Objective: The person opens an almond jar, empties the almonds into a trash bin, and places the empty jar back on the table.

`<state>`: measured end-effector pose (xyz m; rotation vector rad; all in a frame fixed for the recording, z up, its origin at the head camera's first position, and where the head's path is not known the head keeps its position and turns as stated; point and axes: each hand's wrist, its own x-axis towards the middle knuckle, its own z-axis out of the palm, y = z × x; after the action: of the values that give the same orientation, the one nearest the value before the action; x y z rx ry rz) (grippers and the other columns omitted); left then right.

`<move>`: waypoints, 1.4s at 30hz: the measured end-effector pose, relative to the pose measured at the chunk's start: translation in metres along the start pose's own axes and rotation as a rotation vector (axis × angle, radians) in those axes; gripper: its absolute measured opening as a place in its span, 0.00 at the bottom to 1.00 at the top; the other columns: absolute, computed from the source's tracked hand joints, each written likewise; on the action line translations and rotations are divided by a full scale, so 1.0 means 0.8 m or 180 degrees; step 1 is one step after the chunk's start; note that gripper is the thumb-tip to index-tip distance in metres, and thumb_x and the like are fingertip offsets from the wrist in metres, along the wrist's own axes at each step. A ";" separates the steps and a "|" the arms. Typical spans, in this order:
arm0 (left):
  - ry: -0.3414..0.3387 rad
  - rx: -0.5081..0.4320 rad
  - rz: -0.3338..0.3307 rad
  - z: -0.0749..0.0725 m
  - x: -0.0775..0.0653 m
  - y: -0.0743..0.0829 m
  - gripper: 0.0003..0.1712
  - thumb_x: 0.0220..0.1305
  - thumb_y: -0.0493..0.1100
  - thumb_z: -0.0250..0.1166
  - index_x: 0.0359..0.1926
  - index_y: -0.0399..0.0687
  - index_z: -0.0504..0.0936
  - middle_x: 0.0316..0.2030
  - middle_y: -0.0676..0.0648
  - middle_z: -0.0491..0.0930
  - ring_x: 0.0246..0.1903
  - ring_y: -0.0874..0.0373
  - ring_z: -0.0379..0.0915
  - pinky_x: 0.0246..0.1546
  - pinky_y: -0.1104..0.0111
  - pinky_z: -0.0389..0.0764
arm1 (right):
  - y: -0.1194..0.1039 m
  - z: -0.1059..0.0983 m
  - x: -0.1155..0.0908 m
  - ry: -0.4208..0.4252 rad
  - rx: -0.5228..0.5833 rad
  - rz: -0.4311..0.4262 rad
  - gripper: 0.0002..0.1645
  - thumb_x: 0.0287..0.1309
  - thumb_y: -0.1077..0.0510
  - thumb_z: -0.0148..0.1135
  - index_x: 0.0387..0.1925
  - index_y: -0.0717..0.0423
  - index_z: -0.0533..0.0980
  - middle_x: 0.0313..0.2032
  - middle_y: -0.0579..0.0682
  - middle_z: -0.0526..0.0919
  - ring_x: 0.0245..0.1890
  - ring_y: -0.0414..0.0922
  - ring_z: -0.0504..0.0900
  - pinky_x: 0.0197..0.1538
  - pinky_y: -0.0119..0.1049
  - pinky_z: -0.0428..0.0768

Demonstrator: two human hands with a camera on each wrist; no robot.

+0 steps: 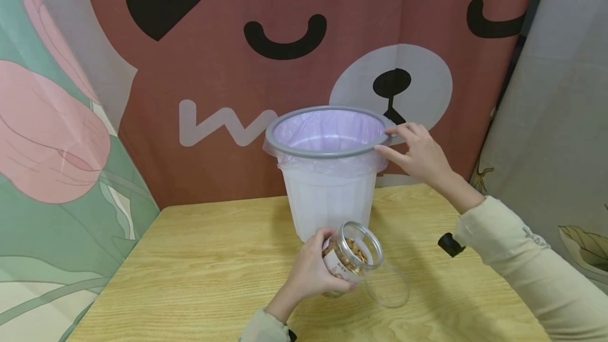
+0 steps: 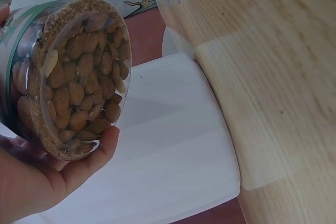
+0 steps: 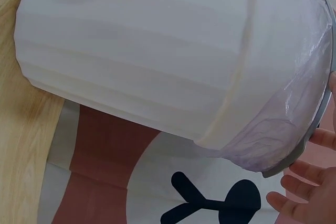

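My left hand (image 1: 311, 273) grips a clear jar (image 1: 341, 266) with a pale label, tilted so its uncovered mouth faces right. Almonds (image 2: 84, 74) show through its base in the left wrist view. Behind the jar stands a white trash can (image 1: 330, 194) with a thin purple liner (image 1: 328, 131) folded over its top under a grey rim (image 1: 328, 154). At the rim's right side, my right hand (image 1: 418, 154) touches it with thumb and fingertips. Its other fingers (image 3: 307, 184) are spread and loosely extended beside the rim.
A clear round lid (image 1: 388, 285) lies on the wooden table (image 1: 214, 268) right of the jar. Close behind the trash can hangs a red curtain (image 1: 204, 168) with a bear face. Patterned curtains flank the table on both sides.
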<state>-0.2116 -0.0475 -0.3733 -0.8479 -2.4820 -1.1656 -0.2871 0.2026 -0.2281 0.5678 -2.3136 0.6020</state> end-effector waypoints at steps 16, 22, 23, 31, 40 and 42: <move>0.0244 -0.0074 0.0150 -0.006 0.002 0.003 0.49 0.25 0.54 0.78 0.53 0.49 0.67 0.45 0.52 0.73 0.44 0.57 0.69 0.40 0.64 0.73 | 0.000 -0.002 0.002 -0.0032 0.0019 -0.0003 0.28 0.52 0.44 0.60 0.47 0.61 0.72 0.48 0.58 0.71 0.54 0.57 0.64 0.48 0.55 0.66; 0.0336 -0.0134 0.0216 -0.011 0.003 0.005 0.49 0.25 0.53 0.78 0.53 0.47 0.67 0.45 0.51 0.74 0.44 0.57 0.70 0.41 0.64 0.73 | 0.001 -0.001 0.001 -0.0039 0.0006 -0.0018 0.28 0.52 0.44 0.60 0.47 0.61 0.72 0.48 0.58 0.72 0.53 0.57 0.64 0.48 0.54 0.67; 0.0343 -0.0144 0.0217 -0.012 0.004 0.006 0.49 0.24 0.52 0.78 0.53 0.48 0.67 0.45 0.52 0.74 0.44 0.57 0.70 0.41 0.64 0.73 | 0.001 -0.001 0.001 -0.0037 0.0008 -0.0020 0.28 0.52 0.44 0.60 0.48 0.61 0.72 0.48 0.58 0.72 0.53 0.57 0.64 0.48 0.54 0.67; 0.0398 -0.0165 0.0247 -0.020 0.008 0.011 0.49 0.24 0.51 0.79 0.53 0.47 0.68 0.45 0.52 0.74 0.45 0.57 0.70 0.42 0.63 0.73 | 0.001 -0.001 0.001 -0.0016 0.0026 -0.0041 0.28 0.52 0.45 0.60 0.47 0.61 0.72 0.47 0.58 0.72 0.53 0.57 0.65 0.49 0.54 0.66; 0.0466 -0.0227 0.0219 -0.029 0.012 0.014 0.49 0.24 0.49 0.79 0.53 0.45 0.68 0.46 0.49 0.74 0.46 0.56 0.70 0.43 0.63 0.73 | 0.001 -0.001 0.000 -0.0009 0.0002 -0.0044 0.28 0.53 0.44 0.59 0.48 0.60 0.72 0.47 0.57 0.72 0.51 0.56 0.66 0.46 0.54 0.68; 0.0503 -0.0222 0.0229 -0.032 0.013 0.015 0.49 0.24 0.49 0.79 0.53 0.44 0.68 0.45 0.50 0.74 0.45 0.56 0.70 0.43 0.63 0.73 | 0.001 0.000 0.000 -0.0001 -0.0004 -0.0050 0.28 0.53 0.44 0.59 0.48 0.60 0.72 0.47 0.57 0.72 0.51 0.56 0.67 0.46 0.53 0.68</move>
<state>-0.2127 -0.0571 -0.3452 -0.8223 -2.2781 -1.2499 -0.2873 0.2033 -0.2281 0.5850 -2.3077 0.5931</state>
